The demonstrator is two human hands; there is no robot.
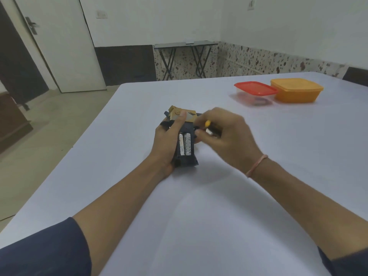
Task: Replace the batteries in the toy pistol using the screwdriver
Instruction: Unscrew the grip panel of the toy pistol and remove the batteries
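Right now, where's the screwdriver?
Head view, centre: the screwdriver sits in the right hand, just right of the toy pistol that the left hand holds.

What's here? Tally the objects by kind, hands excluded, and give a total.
Toy pistol: 1
Batteries: 2
Screwdriver: 1
Containers: 2 (red-lidded container, orange container)
Total: 6

Pistol (186,140) dk navy w/ gold top, batts (184,146) silver, box lids (255,88) red + orange (296,84), table (199,206) white, skirting (249,62) speckled.
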